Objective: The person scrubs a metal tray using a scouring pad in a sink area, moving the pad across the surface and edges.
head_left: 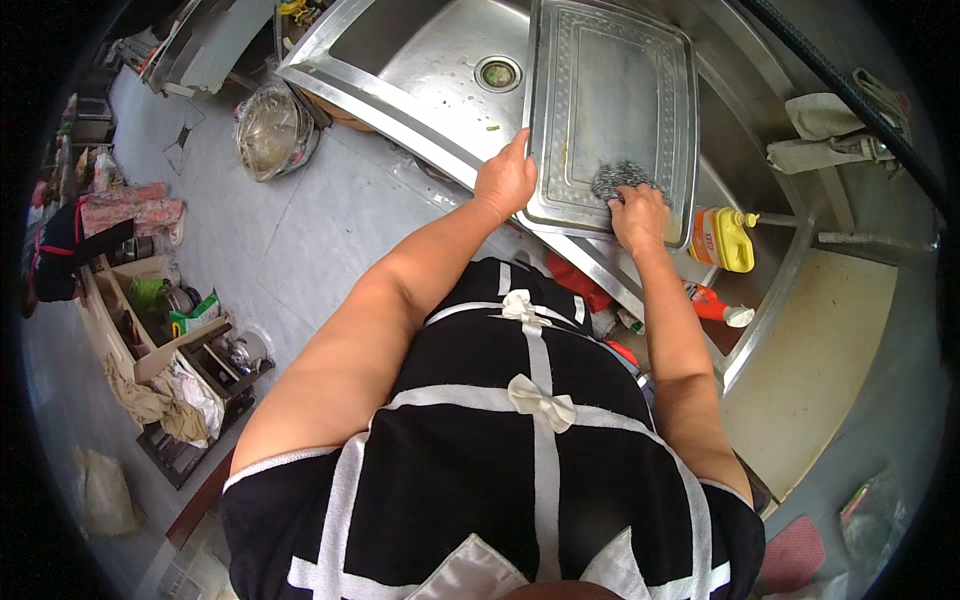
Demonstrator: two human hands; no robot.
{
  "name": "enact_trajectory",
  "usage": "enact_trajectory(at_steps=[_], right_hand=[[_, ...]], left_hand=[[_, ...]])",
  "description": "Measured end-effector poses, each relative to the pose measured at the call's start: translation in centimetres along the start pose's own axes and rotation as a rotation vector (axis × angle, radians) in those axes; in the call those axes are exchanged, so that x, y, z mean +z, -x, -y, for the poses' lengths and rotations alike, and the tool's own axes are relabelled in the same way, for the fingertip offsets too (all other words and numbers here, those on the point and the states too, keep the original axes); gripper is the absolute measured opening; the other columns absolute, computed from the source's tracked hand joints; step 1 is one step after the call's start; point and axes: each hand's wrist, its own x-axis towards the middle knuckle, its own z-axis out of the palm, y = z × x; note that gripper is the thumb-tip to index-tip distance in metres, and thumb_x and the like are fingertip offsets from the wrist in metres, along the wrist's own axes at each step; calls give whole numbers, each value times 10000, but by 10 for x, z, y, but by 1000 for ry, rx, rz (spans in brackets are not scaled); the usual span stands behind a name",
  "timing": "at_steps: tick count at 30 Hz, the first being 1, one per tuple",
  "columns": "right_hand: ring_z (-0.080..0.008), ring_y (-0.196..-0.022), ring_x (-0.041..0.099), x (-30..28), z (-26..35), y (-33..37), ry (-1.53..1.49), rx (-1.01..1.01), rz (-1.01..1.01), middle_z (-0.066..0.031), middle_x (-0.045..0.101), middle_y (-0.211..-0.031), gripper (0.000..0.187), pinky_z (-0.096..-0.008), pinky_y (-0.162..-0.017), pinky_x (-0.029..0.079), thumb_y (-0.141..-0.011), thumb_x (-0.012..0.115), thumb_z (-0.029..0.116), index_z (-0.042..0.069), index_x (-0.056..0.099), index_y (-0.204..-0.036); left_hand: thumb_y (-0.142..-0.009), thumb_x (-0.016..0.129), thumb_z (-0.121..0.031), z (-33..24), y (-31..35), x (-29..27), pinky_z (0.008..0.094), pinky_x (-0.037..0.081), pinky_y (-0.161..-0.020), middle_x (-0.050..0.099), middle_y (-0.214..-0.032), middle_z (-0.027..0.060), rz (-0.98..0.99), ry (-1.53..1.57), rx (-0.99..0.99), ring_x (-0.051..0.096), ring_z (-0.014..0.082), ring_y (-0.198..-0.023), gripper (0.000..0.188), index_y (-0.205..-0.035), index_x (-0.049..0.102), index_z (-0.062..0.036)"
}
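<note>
A rectangular metal tray with a raised patterned border rests across the steel sink, covering its middle. My left hand grips the tray's left edge near its lower corner, thumb along the rim. Under the fingers of my right hand is a grey steel wool scrubber, pressed on the tray's lower right part. The fingers curl over the scrubber from the near side.
Right of the tray stand a yellow bottle and a red bottle with a white cap. The left basin has a drain. Gloves hang at the far right. A plastic-wrapped bowl and a wooden drawer unit stand to the left.
</note>
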Motion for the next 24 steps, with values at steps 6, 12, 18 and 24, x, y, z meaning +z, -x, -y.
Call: enact_trajectory(at_steps=[6, 12, 18, 24], right_hand=[[-269, -1027, 513, 2, 59, 5, -64, -185, -6, -80, 604, -1017, 220, -446, -859, 394, -776, 635, 268, 127, 697, -933], [-269, -1021, 515, 3, 38, -36, -35, 19, -102, -74, 605, -995, 234, -431, -857, 394, -781, 633, 270, 132, 706, -955], [-280, -942, 535, -6, 40, -24, -9, -224, -58, -106, 595, -913, 286, -422, -810, 411, -792, 630, 359, 89, 700, -852], [-265, -937, 522, 8, 51, 2, -139, -318, -168, -76, 584, -912, 199, -407, -818, 394, -753, 665, 267, 77, 690, -806]], left_hand=[[-849, 501, -184, -1, 0, 1, 475, 484, -798, 616, -1040, 208, 10, -26, 15, 612, 384, -891, 496, -1321, 392, -78], [-854, 493, -180, 1, 0, -2, 490, 473, -777, 618, -1007, 240, -2, -22, 33, 603, 418, -855, 507, -1336, 372, -77], [-838, 503, -204, 2, -4, 3, 499, 473, -752, 630, -904, 259, -21, 4, 20, 609, 427, -813, 545, -1339, 356, -48], [-821, 515, -224, 0, -10, 5, 504, 483, -719, 631, -805, 270, -14, -13, -86, 618, 429, -753, 578, -1332, 356, -4]])
